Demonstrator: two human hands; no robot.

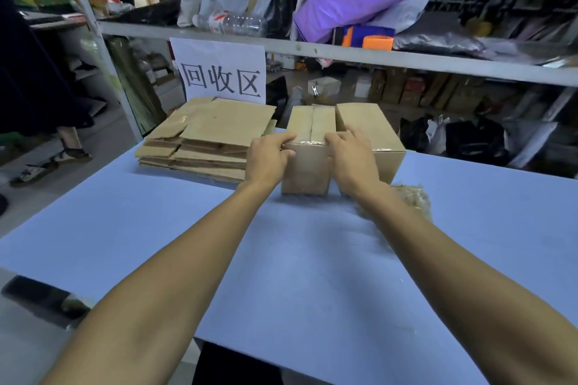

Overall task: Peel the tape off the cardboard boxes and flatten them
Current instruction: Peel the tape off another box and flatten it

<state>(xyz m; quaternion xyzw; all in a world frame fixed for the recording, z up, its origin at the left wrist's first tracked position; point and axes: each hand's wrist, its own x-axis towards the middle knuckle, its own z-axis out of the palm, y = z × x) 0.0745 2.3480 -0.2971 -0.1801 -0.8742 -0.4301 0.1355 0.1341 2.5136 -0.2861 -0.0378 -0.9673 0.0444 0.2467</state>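
Observation:
A small taped cardboard box (308,170) stands on the blue table (281,259), with clear tape (308,143) running over its near top edge. My left hand (269,156) grips the box's left top corner, thumb on the front face and fingers on top. My right hand (352,156) holds the right side of the same box, fingers curled over its top edge. A second closed box (375,131) stands touching it on the right. A stack of flattened boxes (206,137) lies to the left.
A wad of peeled tape (409,197) lies right of my right forearm. A white paper sign (220,70) hangs from the metal shelf (344,55) behind the boxes. A dark object (40,298) lies at the near left. A person's sandalled feet (53,159) stand on the floor at left.

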